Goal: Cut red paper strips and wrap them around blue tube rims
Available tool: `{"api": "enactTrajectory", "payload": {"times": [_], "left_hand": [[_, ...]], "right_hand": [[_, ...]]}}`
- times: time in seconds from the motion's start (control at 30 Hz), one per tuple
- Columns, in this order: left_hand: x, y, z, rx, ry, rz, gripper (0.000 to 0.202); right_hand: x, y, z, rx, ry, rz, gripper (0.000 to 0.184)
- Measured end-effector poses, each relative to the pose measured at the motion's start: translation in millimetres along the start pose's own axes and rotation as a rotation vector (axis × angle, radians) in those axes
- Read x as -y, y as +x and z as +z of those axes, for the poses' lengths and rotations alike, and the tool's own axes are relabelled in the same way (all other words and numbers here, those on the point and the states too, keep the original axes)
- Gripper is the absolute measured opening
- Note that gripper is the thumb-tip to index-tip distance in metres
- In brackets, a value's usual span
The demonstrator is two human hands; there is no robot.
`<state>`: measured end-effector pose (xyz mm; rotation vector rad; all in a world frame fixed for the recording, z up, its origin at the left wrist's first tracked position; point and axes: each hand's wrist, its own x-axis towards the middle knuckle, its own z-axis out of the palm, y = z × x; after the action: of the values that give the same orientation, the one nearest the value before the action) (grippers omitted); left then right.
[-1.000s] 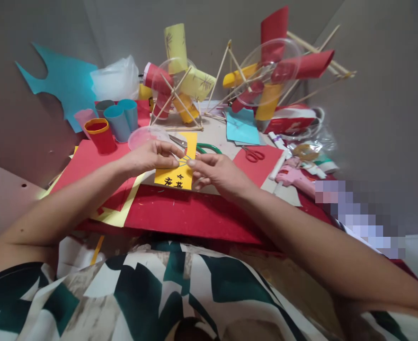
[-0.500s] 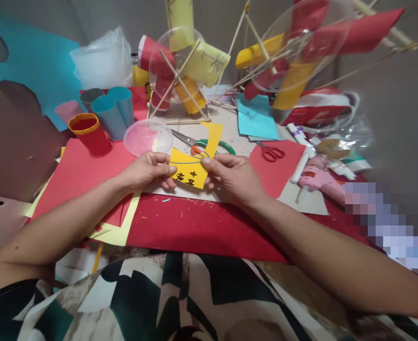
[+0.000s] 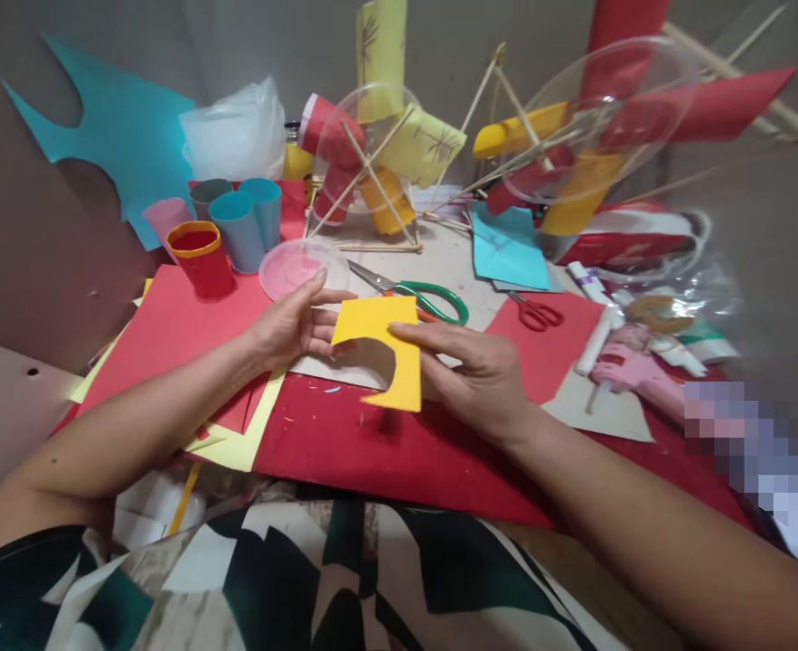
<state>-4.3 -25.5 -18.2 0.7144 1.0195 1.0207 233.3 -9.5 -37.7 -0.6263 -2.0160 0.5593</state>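
Holding a yellow paper rectangle with a curved bite cut from its lower left (image 3: 380, 322) above the desk (image 3: 443, 262) at the centre of the frame, I had my right hand (image 3: 480, 375) clamped on its right edge, thumb on top. My left hand (image 3: 295, 323) touched its left edge; whether that grip pinched, I could not tell. I judged this a checking pause between cuts; more cutting called for the green-handled scissors (image 3: 432, 303) just behind. Red paper sheets (image 3: 188, 316) littered the desk below a grey wall (image 3: 765, 226).
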Motion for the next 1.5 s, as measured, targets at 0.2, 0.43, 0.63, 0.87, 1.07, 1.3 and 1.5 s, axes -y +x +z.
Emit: {"api": "enactTrajectory", "payload": {"times": [0.2, 0.43, 0.63, 0.87, 1.07, 1.3, 1.5], "left_hand": [[6, -4, 1.5, 0.102, 0.105, 0.029, 0.028], [9, -4, -0.2, 0.032, 0.15, 0.1, 0.023], [12, -1, -2.8, 0.092, 0.121, 0.104, 0.019], [5, -5, -6.6, 0.073, 0.148, 0.078, 0.026], [3, -10, -3.6, 0.127, 0.224, 0.009, 0.021], [-31, -41, -13.1, -0.1, 0.348, 0.217, 0.021], [-75, -107, -62.7, -0.321, 0.831, 0.111, 0.034]], "right_hand": [[0, 5, 3, 0.106, 0.033, 0.068, 0.039], [7, 13, 4, 0.131, 0.456, 0.778, 0.053], [8, 14, 3, 0.397, 0.451, 0.824, 0.046], [8, 10, 3, 0.583, 0.448, 0.754, 0.042], [10, 10, 3, 0.521, 0.431, 0.695, 0.041], [5, 9, 1, 0.328, 0.529, 0.754, 0.051], [9, 8, 4, 0.419, 0.531, 0.734, 0.051]]}}
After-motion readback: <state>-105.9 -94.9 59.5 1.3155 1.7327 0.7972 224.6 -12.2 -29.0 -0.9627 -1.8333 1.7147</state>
